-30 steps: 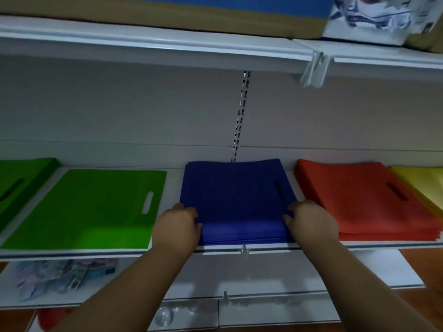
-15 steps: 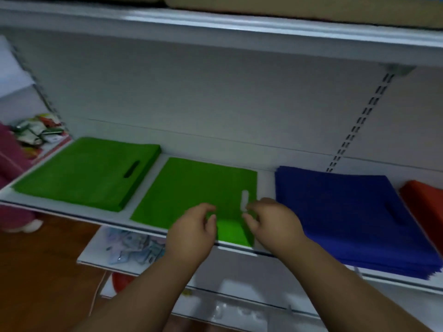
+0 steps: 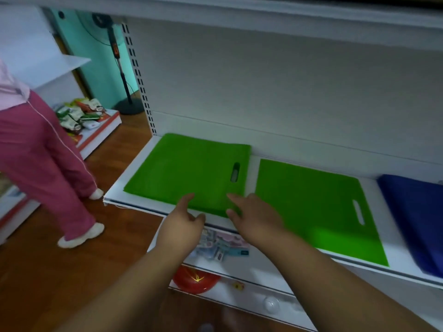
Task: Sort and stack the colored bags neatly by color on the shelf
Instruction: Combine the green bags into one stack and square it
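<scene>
Green bags [image 3: 189, 171] | both hands' fingers spread, empty | blue stack [image 3: 417, 216] right | person [image 3: 40, 149] left

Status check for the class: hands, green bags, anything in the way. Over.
Left hand and right hand open, empty, at left green stack. Single green bag lies apart beside it. Nothing blocking.
</scene>
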The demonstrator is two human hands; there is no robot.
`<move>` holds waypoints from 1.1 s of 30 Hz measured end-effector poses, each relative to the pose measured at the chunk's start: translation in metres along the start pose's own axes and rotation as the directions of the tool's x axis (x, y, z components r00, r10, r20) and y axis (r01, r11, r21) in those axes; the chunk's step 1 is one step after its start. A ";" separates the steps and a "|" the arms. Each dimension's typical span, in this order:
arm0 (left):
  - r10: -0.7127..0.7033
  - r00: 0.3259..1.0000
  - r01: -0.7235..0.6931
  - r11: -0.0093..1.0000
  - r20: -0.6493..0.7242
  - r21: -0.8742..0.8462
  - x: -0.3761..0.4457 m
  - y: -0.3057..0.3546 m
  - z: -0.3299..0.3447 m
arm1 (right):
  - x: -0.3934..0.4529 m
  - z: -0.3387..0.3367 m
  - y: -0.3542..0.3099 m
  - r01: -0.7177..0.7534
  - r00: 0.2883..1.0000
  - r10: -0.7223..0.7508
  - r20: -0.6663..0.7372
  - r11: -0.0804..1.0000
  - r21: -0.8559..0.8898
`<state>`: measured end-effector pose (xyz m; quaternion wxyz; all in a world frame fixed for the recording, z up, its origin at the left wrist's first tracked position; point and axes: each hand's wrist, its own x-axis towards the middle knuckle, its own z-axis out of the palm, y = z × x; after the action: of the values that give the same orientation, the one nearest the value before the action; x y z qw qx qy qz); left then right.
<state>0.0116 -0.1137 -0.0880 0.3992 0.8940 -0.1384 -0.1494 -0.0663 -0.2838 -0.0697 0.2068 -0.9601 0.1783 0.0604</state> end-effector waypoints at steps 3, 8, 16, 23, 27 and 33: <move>-0.056 0.997 0.062 0.993 0.061 -0.097 0.008 -0.010 -0.008 | 0.002 0.005 -0.013 -0.066 0.998 0.066 -0.001 0.997 -0.028; -0.159 0.985 0.171 0.908 0.062 -0.383 0.015 -0.019 -0.016 | 0.000 0.000 -0.018 -0.117 0.980 0.089 -0.179 0.981 -0.155; -0.272 0.918 0.069 0.824 -0.287 -0.562 0.030 -0.020 -0.033 | -0.024 -0.001 0.017 0.045 0.806 -0.004 -0.591 0.998 0.054; 0.103 0.974 -0.137 0.978 -0.201 -0.159 0.005 0.023 0.017 | -0.078 -0.031 0.115 -0.338 0.745 0.326 -0.582 0.937 0.092; 0.174 0.976 -0.178 0.984 -0.129 -0.020 -0.008 0.054 0.055 | -0.108 -0.038 0.158 -0.468 0.748 0.439 -0.499 0.881 0.073; 0.177 0.983 -0.170 0.979 -0.056 0.108 -0.030 0.082 0.103 | -0.140 -0.044 0.212 -0.476 0.769 0.439 -0.465 0.878 0.042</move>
<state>-0.0656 -0.2249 -0.0867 0.3685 0.9022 -0.2103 -0.0773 -0.2721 -0.4379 -0.0827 0.0997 -0.8812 0.4479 -0.1135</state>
